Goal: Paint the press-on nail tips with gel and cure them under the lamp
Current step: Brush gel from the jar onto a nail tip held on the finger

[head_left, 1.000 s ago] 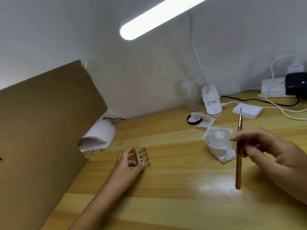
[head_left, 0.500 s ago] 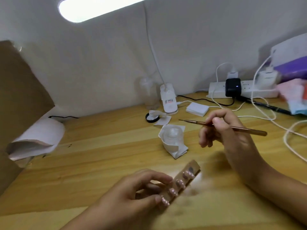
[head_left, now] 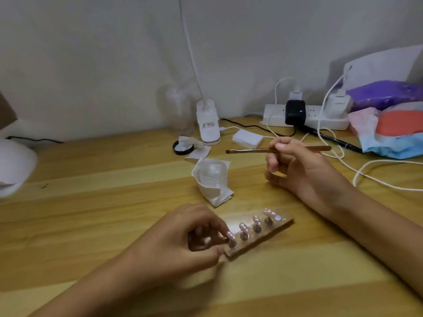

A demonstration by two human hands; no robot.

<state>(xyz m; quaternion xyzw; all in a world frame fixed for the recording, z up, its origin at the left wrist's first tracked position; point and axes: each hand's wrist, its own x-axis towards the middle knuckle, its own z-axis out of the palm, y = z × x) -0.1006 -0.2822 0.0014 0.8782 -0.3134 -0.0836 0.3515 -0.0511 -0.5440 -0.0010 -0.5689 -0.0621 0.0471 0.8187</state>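
Left hand [head_left: 180,245] is curled tight, thumb and fingertips pinching the near-left end of a brown strip [head_left: 278,228]. One fingertip touches the closest of the nail tips [head_left: 243,227]. Four pinkish tips stand in a row along the strip on small dark mounts, and a pale round dot sits at the far end of the row. The strip lies slantwise on the wooden table [head_left: 91,202]; whether its held end is lifted I cannot tell.

Right hand [head_left: 299,172] sits farther back and apart from the strip, with its heel on the table. Its fingers are bent and its thumb and forefinger pinch a thin brush [head_left: 247,150]. The brush lies nearly level, bristle end pointing left and touching nothing.

Between the two hands, a little to the left, stands a small clear jar wrapped in white tissue [head_left: 212,179]. Behind it are a black lid [head_left: 177,150] with tissue in it, a stack of white pads [head_left: 247,139] and a desk-lamp base [head_left: 207,126] with its white neck rising out of view. A power strip [head_left: 329,121] with plugs and white cables [head_left: 366,177] lies by the wall, and coloured packets [head_left: 393,133] sit at the right. A white domed lamp [head_left: 13,165], blurred, sits at the left edge, well apart from the tips.
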